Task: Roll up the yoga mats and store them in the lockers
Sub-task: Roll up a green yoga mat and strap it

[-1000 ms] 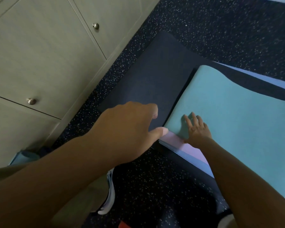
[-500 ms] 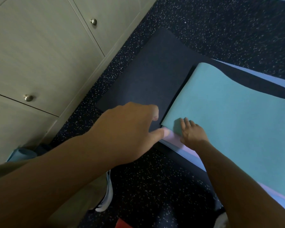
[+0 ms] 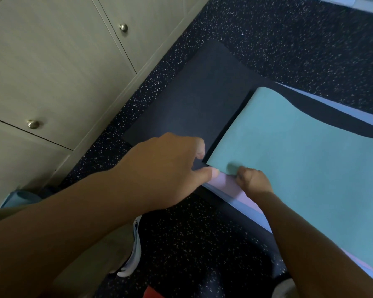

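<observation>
Three yoga mats lie stacked and unrolled on the speckled floor. The teal mat (image 3: 306,168) lies on top, flat, filling the right of the frame, its near corner at centre. Beneath it a lilac mat (image 3: 228,186) shows as a strip along the lower edge and a sliver at upper right. The dark navy mat (image 3: 192,100) lies lowest, extending toward upper centre. The lockers (image 3: 52,67), beige with round metal knobs, occupy the upper left, doors closed.

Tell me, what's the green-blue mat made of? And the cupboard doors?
The teal mat looks like soft foam or rubber with a matte finish: it bends in a wave and shows no shine. The cupboard doors look like pale wood-grain laminate, judging by the faint streaks, with shiny metal knobs.
</observation>
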`<action>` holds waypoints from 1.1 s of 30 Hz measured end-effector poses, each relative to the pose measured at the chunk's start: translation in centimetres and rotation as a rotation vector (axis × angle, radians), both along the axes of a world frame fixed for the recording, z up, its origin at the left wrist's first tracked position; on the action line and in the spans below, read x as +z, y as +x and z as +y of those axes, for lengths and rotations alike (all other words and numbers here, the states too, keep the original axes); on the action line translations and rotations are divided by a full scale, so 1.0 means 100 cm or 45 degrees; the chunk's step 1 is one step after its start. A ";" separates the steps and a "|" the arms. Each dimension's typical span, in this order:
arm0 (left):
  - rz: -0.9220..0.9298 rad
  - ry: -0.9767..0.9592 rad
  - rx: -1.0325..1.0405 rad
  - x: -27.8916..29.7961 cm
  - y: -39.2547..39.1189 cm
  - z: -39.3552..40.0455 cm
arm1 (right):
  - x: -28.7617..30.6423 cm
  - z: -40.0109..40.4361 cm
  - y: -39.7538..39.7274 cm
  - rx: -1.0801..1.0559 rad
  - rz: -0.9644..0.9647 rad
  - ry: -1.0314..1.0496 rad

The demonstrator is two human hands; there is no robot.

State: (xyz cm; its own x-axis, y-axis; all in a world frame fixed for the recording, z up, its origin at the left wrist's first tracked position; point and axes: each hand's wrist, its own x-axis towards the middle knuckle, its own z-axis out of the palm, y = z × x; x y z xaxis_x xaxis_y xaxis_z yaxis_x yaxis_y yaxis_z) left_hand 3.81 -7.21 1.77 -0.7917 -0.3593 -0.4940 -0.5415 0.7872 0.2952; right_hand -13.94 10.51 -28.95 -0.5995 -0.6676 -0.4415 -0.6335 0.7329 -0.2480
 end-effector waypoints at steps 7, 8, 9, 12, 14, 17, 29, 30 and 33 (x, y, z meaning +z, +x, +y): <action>0.070 0.051 0.011 0.008 -0.006 0.005 | 0.033 0.000 -0.001 -0.206 -0.052 -0.038; 0.088 0.070 0.013 0.010 -0.006 0.007 | 0.042 0.002 -0.001 -0.232 -0.054 -0.056; 0.106 0.089 0.008 0.012 -0.007 0.009 | 0.050 0.004 -0.002 -0.256 -0.055 -0.075; 0.170 0.118 -0.048 0.019 -0.016 0.016 | 0.086 0.013 -0.006 -0.369 -0.040 -0.169; 0.207 0.123 -0.082 0.024 -0.021 0.025 | 0.111 0.023 -0.011 -0.443 -0.040 -0.226; 0.214 0.146 -0.130 0.030 -0.027 0.037 | 0.154 0.046 -0.028 -0.524 -0.007 -0.263; 0.346 0.222 -0.219 0.059 -0.047 0.076 | 0.331 0.165 -0.019 -0.628 0.350 -0.553; 0.376 0.224 -0.223 0.060 -0.048 0.080 | 0.339 0.171 -0.012 -0.647 0.373 -0.574; 0.448 0.256 -0.249 0.059 -0.047 0.092 | 0.360 0.179 -0.002 -0.656 0.422 -0.599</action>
State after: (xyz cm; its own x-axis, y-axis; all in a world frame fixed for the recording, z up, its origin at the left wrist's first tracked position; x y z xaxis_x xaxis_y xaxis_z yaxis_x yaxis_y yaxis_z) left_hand -0.91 2.03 7.68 -0.9675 -0.1104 -0.2275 -0.2275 0.7728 0.5924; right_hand -14.15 28.37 7.04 -0.9368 -0.3414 0.0769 -0.3368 0.8197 -0.4634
